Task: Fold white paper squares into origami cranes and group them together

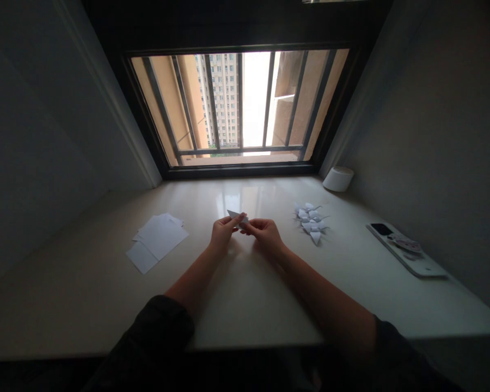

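A small folded piece of white paper (236, 216) is held just above the pale tabletop (249, 294), in front of the window. My left hand (224, 231) pinches its left side with thumb and fingers closed. My right hand (264, 233) grips its right end, fingers curled round it. Both hands meet at the middle of the table. A stack of flat white paper sheets (157, 239) lies to the left of my left hand. A pile of several folded paper figures (311, 221) lies to the right of my right hand.
A white round container (338, 178) stands at the back right corner. A phone on a flat white tray (408, 251) lies by the right wall. A barred window (239, 106) is behind the table. Walls close in both sides.
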{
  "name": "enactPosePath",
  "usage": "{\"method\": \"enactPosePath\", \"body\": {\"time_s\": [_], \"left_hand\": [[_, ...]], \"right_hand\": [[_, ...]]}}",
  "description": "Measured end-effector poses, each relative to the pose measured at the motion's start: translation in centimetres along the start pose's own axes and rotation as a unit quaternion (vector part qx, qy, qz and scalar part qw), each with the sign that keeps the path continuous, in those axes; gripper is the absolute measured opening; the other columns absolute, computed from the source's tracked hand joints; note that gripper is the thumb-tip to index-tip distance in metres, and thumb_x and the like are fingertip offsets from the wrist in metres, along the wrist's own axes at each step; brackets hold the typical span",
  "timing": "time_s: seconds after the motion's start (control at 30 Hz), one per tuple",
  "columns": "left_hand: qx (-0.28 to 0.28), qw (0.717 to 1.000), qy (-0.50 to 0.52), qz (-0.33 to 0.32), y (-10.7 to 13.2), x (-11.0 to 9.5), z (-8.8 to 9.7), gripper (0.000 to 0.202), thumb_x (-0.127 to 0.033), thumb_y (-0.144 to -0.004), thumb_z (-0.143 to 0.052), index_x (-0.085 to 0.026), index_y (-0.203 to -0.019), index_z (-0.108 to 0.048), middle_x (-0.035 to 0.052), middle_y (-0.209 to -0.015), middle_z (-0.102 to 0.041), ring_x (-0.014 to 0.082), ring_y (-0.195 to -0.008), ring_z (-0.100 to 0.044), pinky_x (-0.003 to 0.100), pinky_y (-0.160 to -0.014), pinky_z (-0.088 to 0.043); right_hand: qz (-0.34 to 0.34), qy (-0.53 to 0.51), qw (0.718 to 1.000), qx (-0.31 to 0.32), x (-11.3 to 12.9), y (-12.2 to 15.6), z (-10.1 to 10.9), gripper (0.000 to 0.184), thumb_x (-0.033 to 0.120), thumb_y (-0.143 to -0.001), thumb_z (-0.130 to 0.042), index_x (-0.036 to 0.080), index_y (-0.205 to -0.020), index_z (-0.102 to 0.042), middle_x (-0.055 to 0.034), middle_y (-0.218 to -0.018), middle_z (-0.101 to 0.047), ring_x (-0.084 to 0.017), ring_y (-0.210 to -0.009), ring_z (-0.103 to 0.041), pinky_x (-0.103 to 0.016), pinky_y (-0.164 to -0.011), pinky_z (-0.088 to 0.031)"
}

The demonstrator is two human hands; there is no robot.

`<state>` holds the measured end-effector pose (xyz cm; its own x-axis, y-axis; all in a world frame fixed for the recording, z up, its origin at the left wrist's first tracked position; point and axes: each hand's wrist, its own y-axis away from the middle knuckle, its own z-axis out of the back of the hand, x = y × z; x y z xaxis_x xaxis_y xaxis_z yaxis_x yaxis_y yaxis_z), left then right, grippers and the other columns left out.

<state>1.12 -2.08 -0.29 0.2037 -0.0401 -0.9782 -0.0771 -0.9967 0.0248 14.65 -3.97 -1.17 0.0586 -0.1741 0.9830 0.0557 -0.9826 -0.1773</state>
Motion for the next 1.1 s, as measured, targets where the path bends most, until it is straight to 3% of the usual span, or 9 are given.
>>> {"method": "enactPosePath", "body": {"time_s": [0.27,0.53,0.87,1.1], "left_hand": [[-0.006,1.0,0.003,-0.001,-0.23,-0.3,0.25,0.04,-0.05,-0.063,-0.071,-0.016,-0.084,-0.075,0.0095,-0.085,-0.071,0.0198,-0.075,-0.062,0.033,-0.072,-0.044],[-0.024,1.0,-0.008,-0.002,-0.21,-0.27,0.46,0.042,-0.051,-0.062,-0.07,-0.019,-0.089,-0.074,0.0087,-0.094,-0.07,0.0203,-0.081,-0.061,0.03,-0.069,-0.043],[-0.012,0.999,0.025,0.03,0.0,-0.88,0.33,0.04,-0.051,-0.066,-0.066,-0.017,-0.086,-0.073,0.0103,-0.096,-0.07,0.0196,-0.076,-0.062,0.029,-0.066,-0.042],[-0.031,0.998,0.056,0.029,0.05,-0.36,-0.15,0.046,-0.054,-0.066,-0.065,-0.014,-0.09,-0.069,0.011,-0.087,-0.071,0.019,-0.069,-0.062,0.029,-0.062,-0.044]], "right_hand": [[-0.012,-0.005,1.0,-0.002,0.31,0.19,-0.11,0.039,0.053,-0.062,-0.071,0.016,-0.074,-0.074,-0.0073,-0.064,-0.069,-0.018,-0.061,-0.061,-0.03,-0.062,-0.047],[-0.012,-0.009,1.0,-0.008,-0.18,0.14,-0.14,0.038,0.051,-0.063,-0.071,0.015,-0.074,-0.073,-0.0081,-0.066,-0.069,-0.017,-0.06,-0.06,-0.03,-0.062,-0.046],[-0.013,-0.028,1.0,0.005,-0.01,0.18,-0.21,0.033,0.047,-0.063,-0.073,0.015,-0.069,-0.072,-0.0067,-0.064,-0.069,-0.016,-0.059,-0.06,-0.029,-0.061,-0.045],[-0.017,-0.028,0.999,0.013,-0.68,-0.07,-0.15,0.032,0.047,-0.062,-0.073,0.015,-0.067,-0.072,-0.0052,-0.062,-0.069,-0.015,-0.057,-0.059,-0.028,-0.06,-0.044]]}}
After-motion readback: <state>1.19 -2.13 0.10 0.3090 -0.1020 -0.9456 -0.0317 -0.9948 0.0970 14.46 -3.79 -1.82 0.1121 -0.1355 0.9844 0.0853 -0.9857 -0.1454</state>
